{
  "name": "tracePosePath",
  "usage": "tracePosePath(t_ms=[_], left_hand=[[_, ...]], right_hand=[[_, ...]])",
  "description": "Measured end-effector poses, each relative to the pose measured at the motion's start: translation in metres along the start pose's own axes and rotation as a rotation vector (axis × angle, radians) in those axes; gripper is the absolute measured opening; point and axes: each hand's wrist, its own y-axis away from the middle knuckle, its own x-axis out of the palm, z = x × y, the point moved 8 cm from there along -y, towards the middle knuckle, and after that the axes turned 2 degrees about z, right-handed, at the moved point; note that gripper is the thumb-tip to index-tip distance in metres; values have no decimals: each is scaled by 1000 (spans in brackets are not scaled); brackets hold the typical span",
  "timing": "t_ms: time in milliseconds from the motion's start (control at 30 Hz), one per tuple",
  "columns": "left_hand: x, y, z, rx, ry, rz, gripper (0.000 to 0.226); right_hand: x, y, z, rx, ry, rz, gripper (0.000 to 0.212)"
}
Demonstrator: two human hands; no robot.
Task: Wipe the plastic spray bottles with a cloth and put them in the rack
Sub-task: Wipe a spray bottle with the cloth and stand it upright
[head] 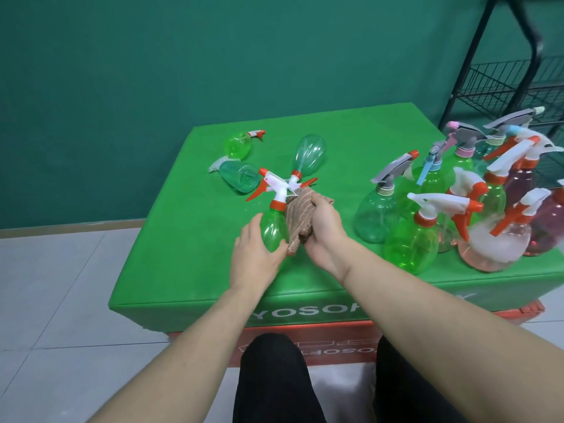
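The person is sitting at a green padded desk [189,239] with both bare forearms reaching forward over it. The left hand [254,257] is curling its fingers and thumb around the lower body of a light green spray bottle [273,230], so its grip is closed on that bottle, which is tilting with its white and orange trigger head pointing away from the person. The right hand [323,230] is clutching a brown striped cloth [297,221], its fingers folding over the top of the fabric, and it is pressing the cloth against the right side of the held bottle.

Just beyond the hands, three more bottles are lying on their sides on the desk: a clear teal bottle [309,155] with its nozzle pointing toward the person, a darker teal bottle [239,175] beside it to the left, and a bright green bottle [238,145] farther back. The trigger heads of the held bottle and the clear teal bottle are crossing close together near the top of the cloth.

On the right side of the desk a crowd of upright bottles [457,209] is standing tightly together, in green, clear and pink plastic, with grey, white, orange and blue trigger heads. Behind them, at the right edge of the view, a black wire rack [503,83] is standing on the floor against the dark green wall [122,71].
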Motion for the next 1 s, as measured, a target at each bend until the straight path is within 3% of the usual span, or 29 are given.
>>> tracePosePath(t_ms=[133,233,433,600,700,867,1000], left_hand=[[4,-2,-3,55,-21,49,87],[5,-4,-1,56,94,66,86],[5,-6,8,42,167,120,93],[6,-10,14,-27,294,126,88],[7,-11,15,-32,327,121,88],[4,-7,23,-90,439,102,85],[4,-2,30,-154,614,112,84]], right_hand=[[7,0,4,-3,0,1,33],[16,-3,1,-33,148,0,36],[19,-4,9,-217,1007,-46,62],[19,15,18,-369,1345,58,50],[10,16,16,-348,1325,94,49],[-23,14,10,-124,945,21,50],[-45,1,5,-73,726,-88,86]])
